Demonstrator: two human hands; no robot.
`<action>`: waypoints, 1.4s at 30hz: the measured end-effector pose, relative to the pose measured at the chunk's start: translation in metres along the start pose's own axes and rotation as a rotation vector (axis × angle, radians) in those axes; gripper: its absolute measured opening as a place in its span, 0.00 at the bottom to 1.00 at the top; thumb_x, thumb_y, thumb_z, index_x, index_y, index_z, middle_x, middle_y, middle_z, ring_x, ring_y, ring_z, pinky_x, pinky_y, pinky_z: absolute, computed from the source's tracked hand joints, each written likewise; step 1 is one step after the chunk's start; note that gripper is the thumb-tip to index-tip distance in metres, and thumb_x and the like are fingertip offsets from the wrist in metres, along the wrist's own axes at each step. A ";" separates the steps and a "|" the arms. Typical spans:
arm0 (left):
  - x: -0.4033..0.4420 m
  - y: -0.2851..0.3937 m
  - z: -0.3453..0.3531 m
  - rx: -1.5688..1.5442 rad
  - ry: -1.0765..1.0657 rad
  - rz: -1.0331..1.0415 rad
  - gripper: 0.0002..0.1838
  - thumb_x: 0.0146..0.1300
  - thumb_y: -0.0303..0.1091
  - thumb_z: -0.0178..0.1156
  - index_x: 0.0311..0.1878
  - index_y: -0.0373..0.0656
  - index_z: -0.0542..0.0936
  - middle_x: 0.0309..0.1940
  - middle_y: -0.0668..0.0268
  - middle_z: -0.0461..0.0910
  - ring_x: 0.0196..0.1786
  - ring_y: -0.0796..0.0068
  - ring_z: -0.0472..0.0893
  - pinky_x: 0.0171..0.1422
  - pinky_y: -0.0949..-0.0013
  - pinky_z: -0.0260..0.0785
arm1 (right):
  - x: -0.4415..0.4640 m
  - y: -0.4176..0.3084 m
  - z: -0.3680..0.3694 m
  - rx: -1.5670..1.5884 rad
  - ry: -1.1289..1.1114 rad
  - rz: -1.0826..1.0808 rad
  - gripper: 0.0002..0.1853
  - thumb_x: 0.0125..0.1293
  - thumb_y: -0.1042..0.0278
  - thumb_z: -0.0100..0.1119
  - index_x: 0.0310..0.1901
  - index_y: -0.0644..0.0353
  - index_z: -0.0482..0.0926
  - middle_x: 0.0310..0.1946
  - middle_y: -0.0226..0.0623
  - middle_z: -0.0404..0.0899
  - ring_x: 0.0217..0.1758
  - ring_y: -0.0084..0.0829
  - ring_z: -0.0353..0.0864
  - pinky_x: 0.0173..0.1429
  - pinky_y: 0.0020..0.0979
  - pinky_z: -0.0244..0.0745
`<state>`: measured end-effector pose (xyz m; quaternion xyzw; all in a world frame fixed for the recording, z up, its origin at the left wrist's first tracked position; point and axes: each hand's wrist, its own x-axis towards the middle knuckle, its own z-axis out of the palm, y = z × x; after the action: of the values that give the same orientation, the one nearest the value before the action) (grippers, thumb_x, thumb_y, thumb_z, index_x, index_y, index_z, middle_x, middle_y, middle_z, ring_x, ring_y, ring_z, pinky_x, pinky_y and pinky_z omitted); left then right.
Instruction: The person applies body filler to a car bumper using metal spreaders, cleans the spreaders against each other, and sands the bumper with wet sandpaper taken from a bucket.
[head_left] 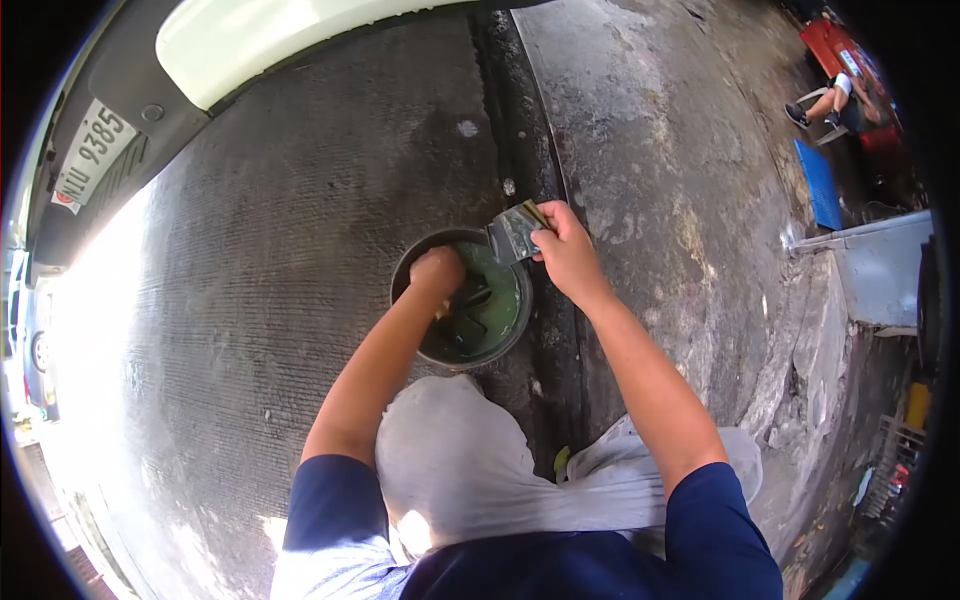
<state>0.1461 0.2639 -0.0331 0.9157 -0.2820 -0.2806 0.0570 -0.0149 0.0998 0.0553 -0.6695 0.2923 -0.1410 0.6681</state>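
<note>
In the head view a round bucket (524, 312) stands on the ground before my knees, holding cloudy green liquid. My left hand (438, 272) reaches down inside it at the left, fingers curled and mostly hidden. A small yellowish bit shows below that hand; I cannot make out what it is. Dark shapes (468, 322) lie in the liquid. Over the bucket's upper right rim, my right hand (566, 250) pinches a flat dark grey piece (514, 234) with an olive-brown edge, thumb on top. Its kind is unclear.
A vehicle's bumper with a licence plate (92, 155) juts in at upper left. Beside the bucket a dark gutter groove (545, 150) runs through the rough concrete. At upper right are a seated person (838, 100), a blue panel (818, 185) and a pale metal box (880, 268).
</note>
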 end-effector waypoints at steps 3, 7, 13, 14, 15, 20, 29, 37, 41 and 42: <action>-0.004 0.003 -0.007 -0.011 -0.081 0.022 0.14 0.66 0.35 0.57 0.45 0.39 0.88 0.43 0.50 0.89 0.51 0.49 0.88 0.57 0.49 0.80 | -0.005 -0.001 0.004 -0.135 -0.011 -0.057 0.15 0.71 0.74 0.53 0.57 0.63 0.75 0.46 0.41 0.85 0.49 0.32 0.85 0.53 0.34 0.79; -0.034 -0.009 -0.036 -0.101 0.110 0.136 0.13 0.65 0.35 0.59 0.43 0.38 0.88 0.43 0.52 0.89 0.50 0.52 0.89 0.55 0.50 0.80 | -0.008 -0.002 0.005 -0.174 -0.046 -0.095 0.16 0.69 0.73 0.53 0.57 0.64 0.75 0.48 0.49 0.86 0.55 0.43 0.86 0.60 0.39 0.77; 0.006 -0.031 0.015 0.206 -0.312 0.191 0.12 0.67 0.35 0.62 0.46 0.40 0.89 0.45 0.53 0.90 0.50 0.59 0.89 0.56 0.57 0.79 | -0.003 0.015 0.020 -0.288 -0.087 -0.112 0.17 0.69 0.73 0.52 0.58 0.61 0.75 0.50 0.51 0.85 0.56 0.50 0.85 0.60 0.43 0.76; 0.009 -0.023 0.010 0.208 -0.519 0.169 0.12 0.67 0.35 0.62 0.47 0.40 0.89 0.46 0.53 0.90 0.51 0.61 0.89 0.57 0.59 0.79 | -0.003 0.013 0.021 -0.305 -0.113 -0.115 0.17 0.69 0.73 0.52 0.58 0.61 0.75 0.50 0.51 0.85 0.56 0.50 0.85 0.60 0.43 0.76; 0.004 -0.020 0.008 0.127 -0.546 0.190 0.13 0.68 0.36 0.62 0.48 0.41 0.89 0.48 0.53 0.89 0.51 0.60 0.89 0.57 0.59 0.79 | -0.002 0.012 0.023 -0.320 -0.139 -0.117 0.17 0.69 0.72 0.52 0.58 0.61 0.75 0.50 0.51 0.85 0.56 0.50 0.85 0.59 0.43 0.76; 0.014 -0.044 0.015 0.375 -0.483 0.490 0.17 0.69 0.37 0.59 0.55 0.40 0.87 0.52 0.50 0.87 0.56 0.54 0.86 0.61 0.57 0.77 | -0.008 0.005 0.029 -0.420 -0.240 -0.141 0.16 0.72 0.73 0.53 0.59 0.63 0.74 0.51 0.50 0.84 0.58 0.47 0.85 0.62 0.42 0.76; -0.098 -0.010 -0.098 -0.783 0.101 0.001 0.14 0.71 0.34 0.63 0.53 0.35 0.83 0.43 0.58 0.88 0.47 0.63 0.88 0.51 0.65 0.81 | -0.023 0.015 0.033 -0.616 -0.396 -0.247 0.20 0.69 0.64 0.57 0.61 0.55 0.75 0.55 0.45 0.83 0.57 0.51 0.83 0.59 0.48 0.78; -0.103 -0.022 -0.104 -1.296 0.068 -0.006 0.09 0.72 0.35 0.65 0.49 0.39 0.82 0.41 0.68 0.86 0.41 0.80 0.85 0.43 0.75 0.81 | -0.008 -0.007 0.034 -0.170 -0.455 0.112 0.31 0.71 0.54 0.64 0.69 0.62 0.71 0.59 0.43 0.78 0.59 0.36 0.82 0.60 0.38 0.80; -0.096 -0.012 -0.094 -1.426 0.058 0.005 0.10 0.73 0.36 0.64 0.50 0.40 0.81 0.41 0.69 0.85 0.41 0.81 0.84 0.42 0.77 0.81 | -0.003 -0.023 0.030 0.202 -0.378 0.318 0.29 0.73 0.56 0.65 0.68 0.63 0.69 0.57 0.38 0.77 0.53 0.27 0.81 0.53 0.32 0.82; -0.094 -0.009 -0.091 -1.446 0.059 0.004 0.10 0.73 0.36 0.64 0.50 0.41 0.81 0.40 0.69 0.85 0.41 0.81 0.84 0.42 0.77 0.81 | -0.003 -0.025 0.030 0.195 -0.363 0.323 0.28 0.72 0.57 0.66 0.67 0.62 0.70 0.56 0.37 0.78 0.53 0.27 0.81 0.52 0.31 0.82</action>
<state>0.1356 0.3181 0.0863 0.6557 -0.0257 -0.3721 0.6564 0.0049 0.1242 0.0788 -0.5612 0.2558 0.0622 0.7847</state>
